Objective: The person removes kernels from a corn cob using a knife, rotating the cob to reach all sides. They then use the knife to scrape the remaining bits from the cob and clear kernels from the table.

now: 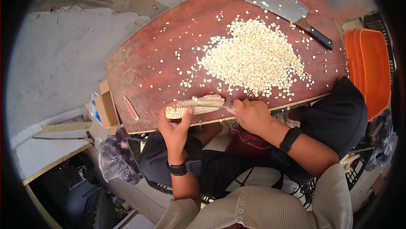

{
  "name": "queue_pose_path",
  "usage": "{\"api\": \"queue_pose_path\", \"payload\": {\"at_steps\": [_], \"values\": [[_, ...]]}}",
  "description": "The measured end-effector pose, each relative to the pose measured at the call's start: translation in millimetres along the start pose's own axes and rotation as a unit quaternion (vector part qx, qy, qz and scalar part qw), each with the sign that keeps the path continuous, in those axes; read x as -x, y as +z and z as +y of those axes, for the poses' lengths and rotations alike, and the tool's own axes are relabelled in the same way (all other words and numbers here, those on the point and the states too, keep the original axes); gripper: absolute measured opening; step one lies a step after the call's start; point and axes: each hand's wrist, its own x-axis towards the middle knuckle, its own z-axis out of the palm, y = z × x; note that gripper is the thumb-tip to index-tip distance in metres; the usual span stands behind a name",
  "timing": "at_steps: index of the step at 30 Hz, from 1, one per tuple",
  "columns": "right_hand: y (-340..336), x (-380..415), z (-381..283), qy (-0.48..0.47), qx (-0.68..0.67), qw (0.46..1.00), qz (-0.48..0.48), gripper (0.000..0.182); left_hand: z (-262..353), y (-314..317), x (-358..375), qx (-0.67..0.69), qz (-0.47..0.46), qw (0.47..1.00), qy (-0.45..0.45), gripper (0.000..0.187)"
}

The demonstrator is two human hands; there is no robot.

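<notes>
My left hand (174, 128) is wrapped round the left end of a pale corn cob (203, 102) at the table's near edge. Kernels still cover its lower side, while the upper right part is stripped. My right hand (253, 115) grips a thin metal knife (223, 106), its blade lying along the cob; the fingers hide its handle. Beyond both hands, a large heap of loose corn kernels (256, 55) covers the middle of the table.
On the reddish wooden table (144, 68) lie a cleaver (279, 2) at the far right and a flat red-and-white piece (131, 108) at left. Orange tubs (374, 72) stand right. A cardboard box (108, 106) and plastic bag (118, 159) are at left.
</notes>
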Motion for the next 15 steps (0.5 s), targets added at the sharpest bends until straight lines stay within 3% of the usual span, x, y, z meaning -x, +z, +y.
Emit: {"api": "queue_pose_path", "payload": {"at_steps": [6,12,15], "values": [[14,-11,-14,0.048,-0.023,0.999,0.007,0.03,0,7,2,0.03,0.016,0.999,-0.006,0.028],[-1,-17,-27,0.111,-0.071,0.989,-0.061,0.031,-7,7,2,-0.023,0.008,0.999,0.046,0.023],[-12,-21,-38,0.156,-0.131,0.975,-0.083,0.032,7,16,11,-0.135,-0.001,0.98,0.148,0.023]]}}
